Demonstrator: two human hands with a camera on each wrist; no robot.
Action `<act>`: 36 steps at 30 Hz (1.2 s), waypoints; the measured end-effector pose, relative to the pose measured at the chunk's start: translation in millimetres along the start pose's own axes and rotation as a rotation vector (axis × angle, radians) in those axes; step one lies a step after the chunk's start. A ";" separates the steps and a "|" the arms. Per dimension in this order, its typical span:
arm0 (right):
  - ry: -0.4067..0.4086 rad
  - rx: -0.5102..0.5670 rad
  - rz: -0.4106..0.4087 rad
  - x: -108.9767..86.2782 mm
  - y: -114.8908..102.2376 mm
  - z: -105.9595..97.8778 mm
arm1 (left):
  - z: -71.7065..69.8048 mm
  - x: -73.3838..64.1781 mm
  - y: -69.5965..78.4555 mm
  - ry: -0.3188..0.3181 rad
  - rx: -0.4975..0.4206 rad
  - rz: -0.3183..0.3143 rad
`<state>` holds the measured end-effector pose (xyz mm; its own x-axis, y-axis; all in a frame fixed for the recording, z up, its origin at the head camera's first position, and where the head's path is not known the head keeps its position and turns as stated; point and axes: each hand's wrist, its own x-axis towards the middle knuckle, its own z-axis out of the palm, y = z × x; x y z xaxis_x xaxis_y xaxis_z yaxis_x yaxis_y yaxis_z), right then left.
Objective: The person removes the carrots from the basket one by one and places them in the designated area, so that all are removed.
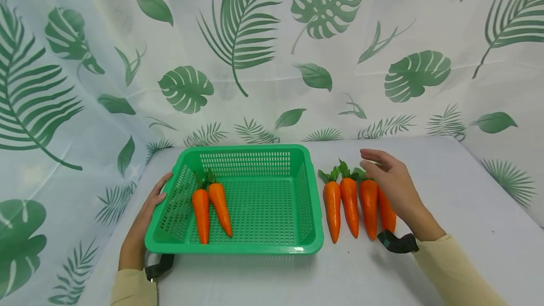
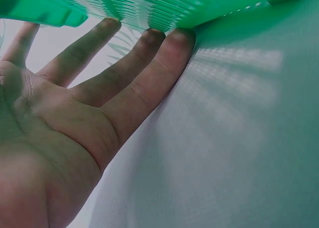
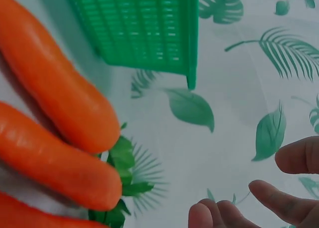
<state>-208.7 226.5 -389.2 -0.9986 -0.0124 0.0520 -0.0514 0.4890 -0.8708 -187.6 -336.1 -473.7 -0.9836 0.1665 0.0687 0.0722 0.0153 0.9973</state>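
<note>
A green plastic basket [image 1: 306, 192] with slotted walls stands left of the middle in the head view. Inside it, toward the left, lie two orange carrots [image 1: 200, 214] with green tops. My left hand [image 1: 146, 207] is at the basket's left side; in the left wrist view its extended fingers [image 2: 144, 86] reach the slotted wall. To the right of the basket, several more carrots [image 1: 349, 207] lie side by side, tops pointing away from me. Over the rightmost carrot [image 1: 386, 211], my right hand [image 1: 397, 185] hovers with loosely bent fingers and holds nothing. It partly hides that carrot's top.
Everything stands on a table [image 1: 450, 192] under a white cloth. Behind it and along the left hangs a white curtain [image 1: 263, 107] printed with green leaves. A black wrist strap [image 1: 397, 242] is on the right arm, another [image 1: 159, 268] on the left.
</note>
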 end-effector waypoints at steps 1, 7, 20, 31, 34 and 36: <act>-0.012 0.012 -0.006 1.1 -2.1 1.6 | -0.4 -0.8 0.4 0.002 0.003 -0.013; -0.059 0.033 -0.058 5.1 -16.4 8.6 | -0.1 -1.0 1.7 -0.011 0.020 -0.040; -0.141 0.204 -0.118 17.1 -43.4 32.4 | 0.5 -1.1 0.9 -0.004 -0.032 0.001; -0.207 0.321 -0.123 26.6 -60.4 44.3 | 3.5 0.1 1.0 -0.015 -0.011 0.016; -0.225 0.351 -0.129 30.4 -65.8 50.9 | 2.9 -0.3 -0.4 -0.014 -0.010 0.037; -0.238 0.360 -0.136 32.5 -69.7 55.6 | 1.7 -1.1 -1.2 -0.010 -0.001 0.033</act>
<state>-238.3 143.5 -354.0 -0.9557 -0.2767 0.1004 -0.1422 0.1353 -0.9805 -186.3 -334.6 -475.0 -0.9791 0.1768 0.1009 0.1041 0.0089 0.9945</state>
